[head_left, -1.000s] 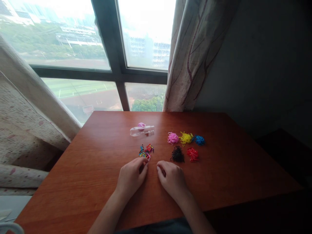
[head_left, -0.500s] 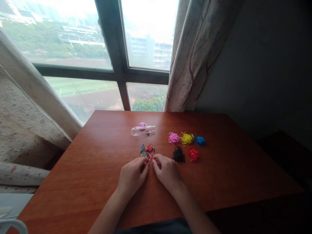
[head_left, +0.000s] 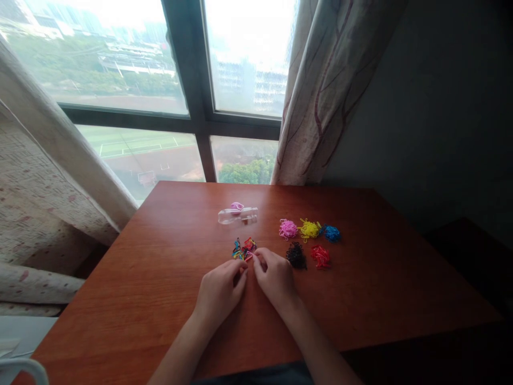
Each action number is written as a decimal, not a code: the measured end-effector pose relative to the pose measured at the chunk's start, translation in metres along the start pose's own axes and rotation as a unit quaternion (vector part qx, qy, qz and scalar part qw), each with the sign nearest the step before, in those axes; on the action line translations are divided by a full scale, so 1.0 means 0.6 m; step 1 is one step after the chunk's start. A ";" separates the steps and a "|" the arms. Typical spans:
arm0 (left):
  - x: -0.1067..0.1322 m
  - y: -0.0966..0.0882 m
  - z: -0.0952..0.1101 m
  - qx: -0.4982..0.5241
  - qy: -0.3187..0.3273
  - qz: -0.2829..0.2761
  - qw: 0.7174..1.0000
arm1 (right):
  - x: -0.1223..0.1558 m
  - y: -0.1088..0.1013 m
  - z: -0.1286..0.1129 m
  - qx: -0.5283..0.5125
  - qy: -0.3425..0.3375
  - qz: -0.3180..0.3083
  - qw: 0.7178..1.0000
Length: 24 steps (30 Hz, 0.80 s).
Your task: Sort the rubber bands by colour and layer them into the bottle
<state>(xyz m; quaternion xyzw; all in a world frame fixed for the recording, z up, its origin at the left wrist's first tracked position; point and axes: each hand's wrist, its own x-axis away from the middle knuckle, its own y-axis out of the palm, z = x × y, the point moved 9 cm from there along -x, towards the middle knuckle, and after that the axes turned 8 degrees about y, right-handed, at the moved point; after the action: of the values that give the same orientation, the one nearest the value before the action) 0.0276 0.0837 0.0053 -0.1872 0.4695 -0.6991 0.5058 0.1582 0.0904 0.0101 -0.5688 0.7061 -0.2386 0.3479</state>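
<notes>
Just beside the right hand's grip point(head_left: 276, 274) lie multicoloured bands point(head_left: 242, 251).

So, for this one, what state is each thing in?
Mixed pile, loose, colours jumbled
Left hand, fingers curled beside the mixed pile
Right hand, fingertips at a pink band, grip unclear
Pink pile, heaped
Yellow pile, heaped
Blue pile, heaped
Black pile, heaped
Red pile, heaped
Clear bottle, on its side, cap unclear
Curtains, drawn apart
</notes>
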 end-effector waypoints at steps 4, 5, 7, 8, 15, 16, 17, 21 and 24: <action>0.000 -0.001 0.003 -0.003 0.006 0.003 1.000 | -0.004 -0.020 0.001 -0.020 0.002 0.016 1.000; 0.000 -0.001 0.004 -0.005 0.006 0.003 1.000 | -0.005 -0.024 0.002 -0.022 0.001 0.019 1.000; 0.000 -0.001 0.004 -0.007 0.007 0.003 1.000 | -0.006 -0.030 0.003 -0.022 0.000 0.020 1.000; 0.000 0.000 0.004 -0.008 0.007 0.002 1.000 | -0.007 -0.032 0.004 -0.020 0.000 0.019 1.000; 0.002 0.002 0.003 -0.004 0.004 -0.003 1.000 | -0.026 -0.060 0.024 0.003 0.023 0.026 0.999; 0.001 0.002 0.003 -0.003 0.002 -0.004 1.000 | -0.029 -0.063 0.029 -0.008 0.033 0.023 0.999; 0.001 0.001 0.003 -0.001 0.001 -0.005 1.000 | -0.031 -0.065 0.034 -0.026 0.045 0.015 0.999; 0.002 0.001 0.004 0.009 -0.001 -0.006 1.000 | -0.028 -0.053 0.042 -0.116 0.087 -0.030 0.989; 0.003 0.001 0.004 0.012 0.000 -0.003 1.000 | -0.019 -0.041 0.037 -0.140 0.096 -0.042 0.985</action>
<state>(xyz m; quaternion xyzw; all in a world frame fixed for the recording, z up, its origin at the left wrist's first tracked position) 0.0287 0.0811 0.0057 -0.1824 0.4603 -0.7060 0.5064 0.1921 0.0971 0.0162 -0.6157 0.7379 -0.2051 0.1853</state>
